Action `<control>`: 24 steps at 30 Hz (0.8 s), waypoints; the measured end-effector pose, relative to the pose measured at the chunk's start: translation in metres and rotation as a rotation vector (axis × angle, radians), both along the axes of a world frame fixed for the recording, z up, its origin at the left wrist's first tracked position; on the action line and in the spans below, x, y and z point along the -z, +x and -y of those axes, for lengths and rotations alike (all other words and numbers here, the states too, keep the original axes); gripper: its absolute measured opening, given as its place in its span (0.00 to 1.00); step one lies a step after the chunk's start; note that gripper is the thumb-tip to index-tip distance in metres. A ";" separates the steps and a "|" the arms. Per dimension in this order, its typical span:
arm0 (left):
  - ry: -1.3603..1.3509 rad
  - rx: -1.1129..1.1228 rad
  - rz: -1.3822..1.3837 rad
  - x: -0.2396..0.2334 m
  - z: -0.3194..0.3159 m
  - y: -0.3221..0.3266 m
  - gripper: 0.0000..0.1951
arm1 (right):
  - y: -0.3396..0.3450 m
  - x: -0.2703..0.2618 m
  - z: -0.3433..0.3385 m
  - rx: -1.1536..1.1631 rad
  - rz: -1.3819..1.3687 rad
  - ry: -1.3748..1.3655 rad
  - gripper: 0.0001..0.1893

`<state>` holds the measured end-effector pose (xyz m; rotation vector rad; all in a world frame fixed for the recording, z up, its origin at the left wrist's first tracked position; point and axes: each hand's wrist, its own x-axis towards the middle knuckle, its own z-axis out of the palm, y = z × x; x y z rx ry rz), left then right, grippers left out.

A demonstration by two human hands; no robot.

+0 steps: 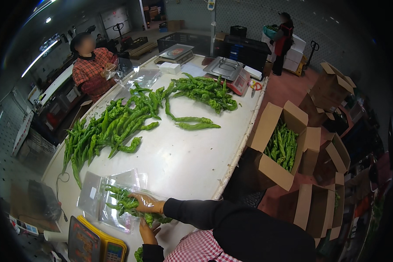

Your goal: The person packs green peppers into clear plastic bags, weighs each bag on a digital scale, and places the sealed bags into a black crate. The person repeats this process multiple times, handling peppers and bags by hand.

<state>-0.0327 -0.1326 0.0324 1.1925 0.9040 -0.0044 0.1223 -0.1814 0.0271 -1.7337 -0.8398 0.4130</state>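
Beside the table's near edge, my right hand [148, 203] reaches in from the right, covered by clear plastic, with its fingers closed on a bunch of long green peppers [122, 200]. Below it, my left hand [148, 231] holds the lower side of the same bunch; its fingers are partly hidden. The peppers lie over a stack of clear plastic bags [109, 217]. A large pile of green peppers [118, 121] spreads over the left of the white table [190, 157], and a smaller pile [203, 90] lies farther back. Two single peppers rest in front of that.
A yellow scale [113, 242] stands at the near left, a red scale [239, 82] and red-handled scissors [256, 86] at the back. Right of the table is an open carton [268, 131] of peppers, with several others. One person [93, 70] stands across the table, another [283, 42] farther back.
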 end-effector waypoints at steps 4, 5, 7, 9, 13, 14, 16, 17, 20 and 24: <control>0.040 -0.021 0.025 0.010 -0.006 -0.003 0.29 | 0.001 -0.002 0.001 -0.010 -0.012 -0.044 0.33; 0.055 -0.017 0.045 0.014 -0.007 -0.003 0.28 | 0.001 -0.003 0.003 -0.013 -0.025 -0.039 0.33; 0.203 0.027 0.057 0.020 -0.012 -0.007 0.27 | 0.003 -0.005 0.006 -0.024 -0.041 -0.022 0.33; 0.327 0.089 0.070 0.024 -0.017 -0.011 0.25 | 0.005 -0.007 0.009 -0.031 -0.087 -0.020 0.34; 0.464 0.150 0.097 0.023 -0.021 -0.017 0.24 | 0.007 -0.005 0.011 -0.038 -0.049 0.000 0.34; 0.487 0.144 0.111 0.022 -0.020 -0.017 0.24 | 0.007 -0.004 0.010 -0.032 -0.043 -0.001 0.34; 0.465 0.143 0.107 0.019 -0.018 -0.017 0.24 | 0.007 -0.002 0.009 -0.019 -0.029 -0.004 0.34; 0.465 0.146 0.115 0.018 -0.017 -0.018 0.24 | 0.007 -0.001 0.009 -0.013 -0.030 -0.026 0.34; 0.500 0.170 0.117 0.015 -0.015 -0.018 0.24 | 0.008 -0.001 0.008 -0.016 -0.046 -0.046 0.33; 0.723 0.279 0.100 0.011 -0.013 -0.020 0.21 | 0.010 -0.007 0.011 -0.028 -0.097 -0.120 0.33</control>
